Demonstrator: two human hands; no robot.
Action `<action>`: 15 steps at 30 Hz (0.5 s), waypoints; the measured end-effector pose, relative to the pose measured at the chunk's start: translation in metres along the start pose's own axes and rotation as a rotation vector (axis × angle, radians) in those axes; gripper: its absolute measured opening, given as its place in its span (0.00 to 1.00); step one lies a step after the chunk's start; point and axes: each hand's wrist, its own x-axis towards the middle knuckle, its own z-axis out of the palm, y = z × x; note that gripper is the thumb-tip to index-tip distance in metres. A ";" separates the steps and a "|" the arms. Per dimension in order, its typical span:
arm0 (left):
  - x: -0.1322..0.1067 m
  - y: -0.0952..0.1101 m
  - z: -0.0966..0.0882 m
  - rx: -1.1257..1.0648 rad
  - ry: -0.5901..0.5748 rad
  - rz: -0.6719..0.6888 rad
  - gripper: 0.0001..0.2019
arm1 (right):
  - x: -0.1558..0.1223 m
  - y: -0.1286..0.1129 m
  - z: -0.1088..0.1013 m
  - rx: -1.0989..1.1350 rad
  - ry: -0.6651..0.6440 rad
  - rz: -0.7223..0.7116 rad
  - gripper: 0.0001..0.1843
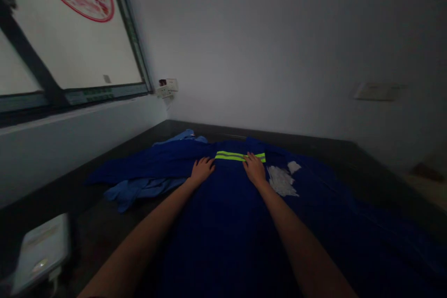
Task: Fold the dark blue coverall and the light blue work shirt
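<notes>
A dark blue work garment [226,223] is spread over the dark tabletop, with a yellow-green and grey reflective strip [229,155] running across its far part. My left hand [202,171] lies flat on the cloth just left of the strip's end, fingers stretched out. On the right side of the strip rests my right hand [254,167], its fingers spread and the tips over the band. Beside it are pale, ragged-edged patches [282,181] on the blue cloth; whether they are print or loose pieces I cannot tell. Neither hand grips anything.
Lighter blue cloth [143,191] shows under the garment's left sleeve. A white device with a cable, like a power bank [44,247], lies at the near left. Sockets [167,87] are on the wall by the window [80,46]. The table [314,142] meets a white wall.
</notes>
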 end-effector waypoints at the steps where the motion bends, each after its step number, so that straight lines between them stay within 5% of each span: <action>1: -0.001 -0.001 0.003 -0.004 -0.017 -0.001 0.21 | -0.003 -0.003 -0.006 0.034 0.016 -0.022 0.22; 5: -0.001 -0.009 0.008 -0.012 -0.068 0.018 0.23 | -0.033 -0.006 -0.037 0.110 0.032 -0.122 0.21; 10: 0.004 -0.008 -0.011 -0.006 -0.076 0.061 0.23 | -0.100 0.003 -0.082 0.080 -0.136 -0.218 0.21; 15: 0.019 0.038 -0.027 -0.015 -0.012 0.174 0.21 | -0.155 0.002 -0.103 0.067 -0.339 -0.191 0.28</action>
